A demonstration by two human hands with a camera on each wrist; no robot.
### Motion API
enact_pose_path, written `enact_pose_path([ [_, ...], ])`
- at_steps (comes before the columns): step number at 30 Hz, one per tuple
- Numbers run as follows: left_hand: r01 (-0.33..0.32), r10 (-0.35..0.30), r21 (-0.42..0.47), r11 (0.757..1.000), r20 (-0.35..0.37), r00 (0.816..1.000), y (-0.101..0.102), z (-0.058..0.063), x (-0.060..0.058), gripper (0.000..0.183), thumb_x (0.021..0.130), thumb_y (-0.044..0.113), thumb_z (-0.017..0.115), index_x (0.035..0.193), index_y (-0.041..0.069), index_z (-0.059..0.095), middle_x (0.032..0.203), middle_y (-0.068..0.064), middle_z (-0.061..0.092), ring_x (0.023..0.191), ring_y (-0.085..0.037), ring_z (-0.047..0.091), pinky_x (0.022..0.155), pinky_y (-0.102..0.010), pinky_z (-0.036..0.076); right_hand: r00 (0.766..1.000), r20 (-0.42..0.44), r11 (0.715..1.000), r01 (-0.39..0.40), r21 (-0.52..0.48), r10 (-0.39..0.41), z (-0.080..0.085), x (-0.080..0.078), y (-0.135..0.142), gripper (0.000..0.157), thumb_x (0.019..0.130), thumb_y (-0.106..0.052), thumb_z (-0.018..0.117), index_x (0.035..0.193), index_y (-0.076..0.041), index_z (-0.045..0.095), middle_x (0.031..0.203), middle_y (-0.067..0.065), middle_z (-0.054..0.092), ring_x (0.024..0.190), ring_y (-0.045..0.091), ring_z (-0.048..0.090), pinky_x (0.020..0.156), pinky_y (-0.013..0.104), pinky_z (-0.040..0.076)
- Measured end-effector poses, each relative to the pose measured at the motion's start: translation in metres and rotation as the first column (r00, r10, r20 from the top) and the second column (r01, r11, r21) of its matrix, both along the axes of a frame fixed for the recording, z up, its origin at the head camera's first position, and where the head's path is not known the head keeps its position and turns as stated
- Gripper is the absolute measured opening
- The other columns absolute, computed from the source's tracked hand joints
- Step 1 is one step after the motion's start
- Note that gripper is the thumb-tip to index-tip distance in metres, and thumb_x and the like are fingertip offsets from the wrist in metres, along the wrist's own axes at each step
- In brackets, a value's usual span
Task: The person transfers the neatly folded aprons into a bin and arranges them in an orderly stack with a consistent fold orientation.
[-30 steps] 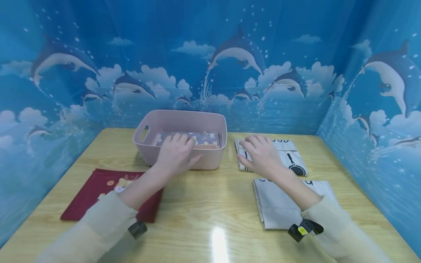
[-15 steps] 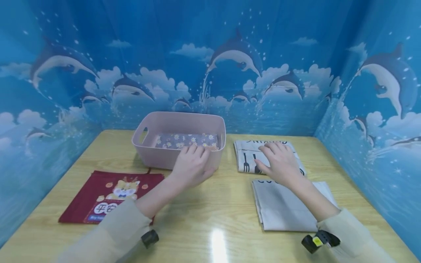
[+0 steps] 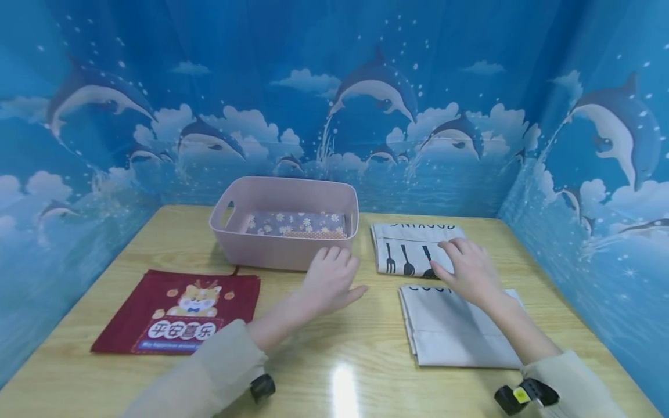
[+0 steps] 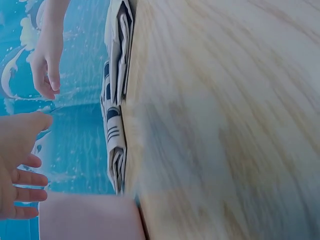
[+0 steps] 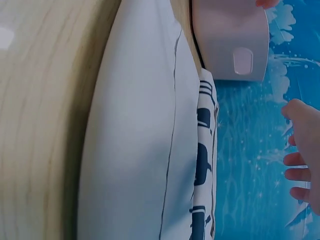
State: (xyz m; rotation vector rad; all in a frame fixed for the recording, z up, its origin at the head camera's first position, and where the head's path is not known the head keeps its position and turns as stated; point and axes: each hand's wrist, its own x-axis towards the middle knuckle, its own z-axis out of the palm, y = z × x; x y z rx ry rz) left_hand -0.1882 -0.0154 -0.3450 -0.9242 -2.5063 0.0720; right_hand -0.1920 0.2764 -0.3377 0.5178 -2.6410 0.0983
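Observation:
My left hand (image 3: 330,280) hovers in front of the pink basket (image 3: 277,251), fingers relaxed and thumb held apart, with nothing in it. Inside the basket lies a folded grey cloth with daisies (image 3: 298,223) and a dotted orange edge. Above the two folded cloths on the right is my right hand (image 3: 470,273), loosely bent and holding nothing. The farther white cloth (image 3: 389,232) carries black cutlery prints. Nearer to me lies a plain grey-white folded cloth (image 3: 455,337) with lettering at its back edge. Both hands look raised off the table in the wrist views.
A dark red folded cloth bag (image 3: 125,316) with a cartoon animal and printed characters lies at the left of the wooden table (image 3: 313,377). Blue dolphin-printed curtains (image 3: 292,104) stand behind the table and along both sides.
Both hands have moved to the right and toward me. The left has left the basket's front, uncovering the red bag and the flowered cloth. The cloths stay where they were.

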Motion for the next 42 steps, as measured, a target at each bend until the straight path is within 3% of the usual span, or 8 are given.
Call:
enact_pose_path([
  [7,-0.012,0.013,-0.009,1.000,0.076,0.997,0.020,-0.004,0.001,0.055,0.085,0.060,0.052,0.109,0.011,0.060,0.104,-0.005,0.059,0.097,-0.021,0.052,0.086,-0.036,0.043,0.997,0.035,0.998,0.068,-0.004,-0.068,-0.003,0.003,0.021,0.044,0.086,-0.027,0.064,0.115,0.005,0.056,0.109,0.026,0.055,0.101,0.044,0.049,0.082,0.059,0.040],
  [16,0.010,-0.011,0.015,1.000,0.039,0.999,0.038,-0.010,0.002,0.050,0.082,0.059,0.058,0.101,0.013,0.061,0.100,-0.004,0.060,0.093,-0.021,0.053,0.084,-0.034,0.043,0.987,0.066,0.989,0.145,-0.015,-0.144,-0.004,0.012,0.044,0.045,0.087,-0.028,0.063,0.115,0.007,0.054,0.110,0.028,0.053,0.103,0.045,0.047,0.080,0.060,0.038],
  [20,-0.004,0.004,-0.001,1.000,0.105,0.994,0.049,-0.011,0.003,0.050,0.084,0.058,0.054,0.106,0.013,0.060,0.102,-0.005,0.059,0.097,-0.022,0.052,0.086,-0.036,0.042,0.977,0.095,0.982,0.190,-0.003,-0.188,-0.004,0.015,0.056,0.048,0.087,-0.030,0.062,0.117,0.007,0.053,0.111,0.030,0.052,0.101,0.048,0.047,0.078,0.062,0.037],
  [29,-0.034,0.026,0.017,0.999,0.343,0.939,0.075,-0.014,0.009,0.062,0.087,0.057,0.050,0.129,0.011,0.049,0.118,-0.007,0.055,0.109,-0.022,0.049,0.096,-0.040,0.039,0.940,0.190,0.958,0.287,0.005,-0.283,-0.007,0.019,0.086,0.054,0.090,-0.037,0.058,0.119,0.007,0.052,0.113,0.032,0.051,0.100,0.051,0.046,0.075,0.065,0.038],
  [36,-0.017,-0.009,0.061,0.998,0.406,0.914,0.092,-0.020,0.015,0.063,0.087,0.056,0.052,0.131,0.010,0.046,0.125,-0.007,0.052,0.114,-0.023,0.047,0.096,-0.039,0.041,0.904,0.279,0.943,0.331,0.024,-0.324,-0.010,0.022,0.105,0.061,0.091,-0.044,0.053,0.121,0.009,0.050,0.117,0.036,0.047,0.101,0.054,0.043,0.073,0.065,0.039],
  [42,-0.021,-0.005,0.056,0.998,0.432,0.902,0.105,-0.026,0.019,0.059,0.087,0.053,0.054,0.129,0.012,0.047,0.120,-0.006,0.054,0.107,-0.020,0.049,0.091,-0.035,0.042,0.884,0.332,0.940,0.342,0.018,-0.328,-0.011,0.027,0.117,0.067,0.091,-0.047,0.051,0.123,0.011,0.047,0.117,0.038,0.044,0.101,0.056,0.042,0.075,0.066,0.039],
])
